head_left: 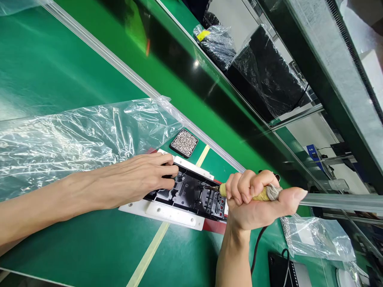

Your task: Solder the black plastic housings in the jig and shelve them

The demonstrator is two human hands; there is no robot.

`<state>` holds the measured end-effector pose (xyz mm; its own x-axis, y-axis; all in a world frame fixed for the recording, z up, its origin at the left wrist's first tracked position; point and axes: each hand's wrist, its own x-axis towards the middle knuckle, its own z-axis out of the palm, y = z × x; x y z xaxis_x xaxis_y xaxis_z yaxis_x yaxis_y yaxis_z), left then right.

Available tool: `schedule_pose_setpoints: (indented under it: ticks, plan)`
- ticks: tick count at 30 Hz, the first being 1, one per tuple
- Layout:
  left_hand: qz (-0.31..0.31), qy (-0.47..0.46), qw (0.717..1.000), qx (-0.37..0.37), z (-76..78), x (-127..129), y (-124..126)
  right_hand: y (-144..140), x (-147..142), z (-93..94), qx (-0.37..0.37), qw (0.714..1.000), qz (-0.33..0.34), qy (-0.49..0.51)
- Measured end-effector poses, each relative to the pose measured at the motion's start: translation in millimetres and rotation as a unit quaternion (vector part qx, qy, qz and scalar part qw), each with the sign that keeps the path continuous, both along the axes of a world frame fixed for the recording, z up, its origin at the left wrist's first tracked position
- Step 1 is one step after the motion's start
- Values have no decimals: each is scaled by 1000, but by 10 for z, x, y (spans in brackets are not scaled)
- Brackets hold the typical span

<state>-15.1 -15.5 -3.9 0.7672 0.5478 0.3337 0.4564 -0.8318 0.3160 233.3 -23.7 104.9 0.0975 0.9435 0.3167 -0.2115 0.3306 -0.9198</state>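
A long black plastic housing (188, 189) lies in a white fixture (176, 215) on the green bench, its inside facing up with ribs, posts and small holes. My left hand (154, 173) rests over its left end, fingers bent down onto the housing and holding it. My right hand (253, 197) is closed round the yellow, wrapped handle (261, 195) of a tool with a thin dark metal tip (212, 187). That tip points left over the middle of the housing; whether it touches cannot be made out. The tool's exact kind is unclear.
A small black tray (184, 142) full of tiny silvery metal parts sits behind the fixture. Clear plastic film (89, 139) covers the bench at left. A black cable (257, 247) runs beside my right wrist. A plastic bag (320, 239) and a black device (289, 271) lie at right.
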Motion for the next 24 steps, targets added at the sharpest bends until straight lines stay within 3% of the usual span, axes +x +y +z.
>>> schedule_pose_setpoints:
  ticks: [5, 24]
  plan:
    - [-31, 13, 997, -65, -1, -13, 13, 7, 10, -1, 8, 1000, 4, -4]
    - [-30, 1, 997, -66, -51, -29, 7, -4, 36, -12, 27, 999, 31, 0]
